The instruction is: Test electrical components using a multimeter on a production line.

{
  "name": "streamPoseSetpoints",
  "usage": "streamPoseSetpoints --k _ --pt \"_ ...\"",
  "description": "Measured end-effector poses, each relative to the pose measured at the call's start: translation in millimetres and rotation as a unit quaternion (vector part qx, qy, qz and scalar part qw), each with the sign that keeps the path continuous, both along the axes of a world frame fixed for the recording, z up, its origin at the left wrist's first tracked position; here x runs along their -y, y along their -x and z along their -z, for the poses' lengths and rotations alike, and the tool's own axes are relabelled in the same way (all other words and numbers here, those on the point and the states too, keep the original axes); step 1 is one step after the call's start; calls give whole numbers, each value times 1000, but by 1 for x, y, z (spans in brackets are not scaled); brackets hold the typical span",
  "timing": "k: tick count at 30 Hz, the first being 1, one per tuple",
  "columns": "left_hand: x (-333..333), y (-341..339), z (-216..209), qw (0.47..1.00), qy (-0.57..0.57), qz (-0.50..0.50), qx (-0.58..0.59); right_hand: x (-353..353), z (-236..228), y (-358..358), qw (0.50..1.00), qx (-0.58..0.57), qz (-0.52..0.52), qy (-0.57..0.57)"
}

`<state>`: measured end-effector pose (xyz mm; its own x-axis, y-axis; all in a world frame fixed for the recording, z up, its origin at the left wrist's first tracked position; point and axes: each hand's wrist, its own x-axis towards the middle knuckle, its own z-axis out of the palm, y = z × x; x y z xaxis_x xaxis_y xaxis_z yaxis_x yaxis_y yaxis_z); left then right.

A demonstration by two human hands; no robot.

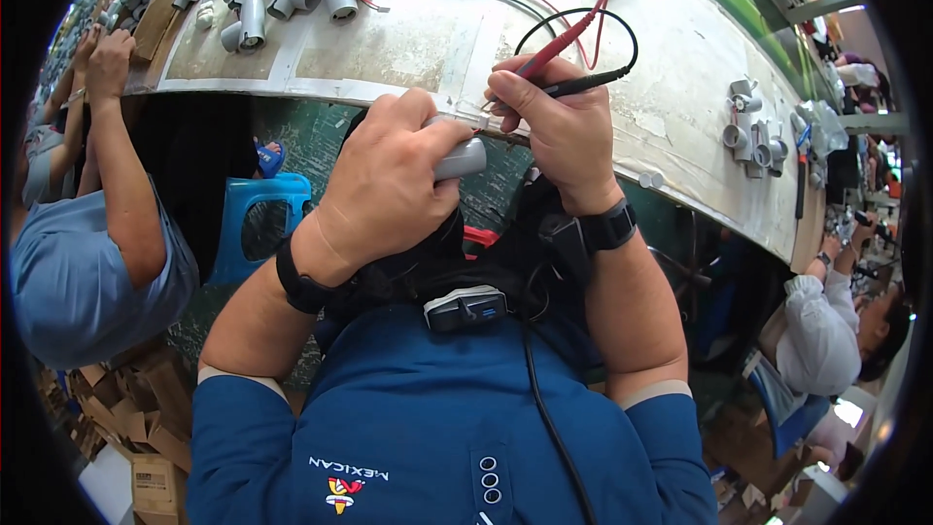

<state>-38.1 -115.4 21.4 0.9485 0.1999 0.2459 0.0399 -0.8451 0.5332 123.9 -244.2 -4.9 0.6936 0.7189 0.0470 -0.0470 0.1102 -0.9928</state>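
My left hand (379, 175) is wrapped round a grey plastic cylinder (464, 159), held just off the bench's front edge. A small white connector (473, 119) shows at the cylinder's upper end, by my left fingertips. In my right hand (564, 126) are two test probes, pinched between thumb and fingers. The red test probe (567, 37) slants up and away, while the black test probe (591, 84) points off to the right. Their tips are close to the connector; whether they touch it I cannot tell.
Several grey cylinders (253, 19) lie at the bench's far left, and another cluster (753, 146) at right. Red and black leads cross the white bench top (389, 49). A blue stool (255, 219) stands below. One co-worker (107, 253) sits left, another (821, 331) right.
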Motion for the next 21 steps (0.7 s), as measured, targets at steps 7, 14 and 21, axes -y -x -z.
streamPoseSetpoints --k 7,14,21 --pt "5 -9 -11 993 -115 17 7 2 -4 -2 998 25 3 57" --pt "12 -11 -11 990 -142 18 0 5 2 -8 992 85 0 95" --pt "15 -13 -9 990 -139 6 9 9 7 -7 991 108 2 78"
